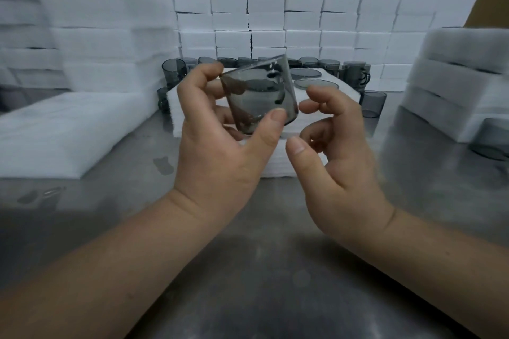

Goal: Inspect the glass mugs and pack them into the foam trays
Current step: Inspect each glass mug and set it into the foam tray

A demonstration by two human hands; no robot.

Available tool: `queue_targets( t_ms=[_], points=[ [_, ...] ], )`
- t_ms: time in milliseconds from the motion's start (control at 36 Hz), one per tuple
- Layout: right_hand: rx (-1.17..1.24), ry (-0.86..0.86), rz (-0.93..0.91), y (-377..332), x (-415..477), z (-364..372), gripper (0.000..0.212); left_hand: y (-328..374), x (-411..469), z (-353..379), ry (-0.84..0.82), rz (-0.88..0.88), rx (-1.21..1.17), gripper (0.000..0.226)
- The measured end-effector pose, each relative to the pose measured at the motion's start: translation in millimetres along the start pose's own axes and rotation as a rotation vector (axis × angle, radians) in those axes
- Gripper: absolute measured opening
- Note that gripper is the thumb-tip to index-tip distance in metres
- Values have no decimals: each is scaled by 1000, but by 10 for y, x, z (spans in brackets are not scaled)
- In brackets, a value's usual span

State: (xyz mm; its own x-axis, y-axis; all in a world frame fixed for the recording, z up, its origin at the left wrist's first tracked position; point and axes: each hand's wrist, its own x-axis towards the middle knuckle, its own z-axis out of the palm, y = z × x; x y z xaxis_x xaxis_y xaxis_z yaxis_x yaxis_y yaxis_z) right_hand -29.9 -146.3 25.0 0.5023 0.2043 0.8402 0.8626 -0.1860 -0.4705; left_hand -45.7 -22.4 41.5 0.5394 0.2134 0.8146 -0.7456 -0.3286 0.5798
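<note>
A smoky grey glass mug [261, 93] is held tilted above the steel table, in front of me. My left hand [217, 146] grips it, thumb on its lower edge and fingers behind it. My right hand [333, 165] hovers just right of the mug with loosely curled fingers, holding nothing; whether a fingertip touches the glass is unclear. Under the mug lies a stack of white foam trays [316, 124]. Several more grey mugs [355, 73] stand in a row behind the stack.
Round grey glass lids [305, 73] lie on the foam stack. White foam blocks pile up on the left [68, 129], on the right [451, 96] and along the back wall [303, 8]. One mug [373, 103] stands right of the stack, another [491, 139] at the far right.
</note>
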Motion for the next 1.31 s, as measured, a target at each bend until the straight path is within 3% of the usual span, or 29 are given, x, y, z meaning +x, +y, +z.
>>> queue_targets(
  t_ms=[306,500,806,1084,1306],
  points=[
    [-13,-159,-67,-22,-15,-8,59,-3,-5,-2,87,1,232,66],
    [-29,-235,-5,-48,-32,-24,75,-14,-1,-27,22,30,345,70],
    [158,-160,145,120,-13,-20,89,-3,-38,-37,-150,323,438,52],
    [222,-128,138,113,-1,-20,88,16,-36,-41,-168,386,436,49],
    [181,-129,90,118,0,-33,85,26,-47,-37,-150,329,406,46]
  ],
)
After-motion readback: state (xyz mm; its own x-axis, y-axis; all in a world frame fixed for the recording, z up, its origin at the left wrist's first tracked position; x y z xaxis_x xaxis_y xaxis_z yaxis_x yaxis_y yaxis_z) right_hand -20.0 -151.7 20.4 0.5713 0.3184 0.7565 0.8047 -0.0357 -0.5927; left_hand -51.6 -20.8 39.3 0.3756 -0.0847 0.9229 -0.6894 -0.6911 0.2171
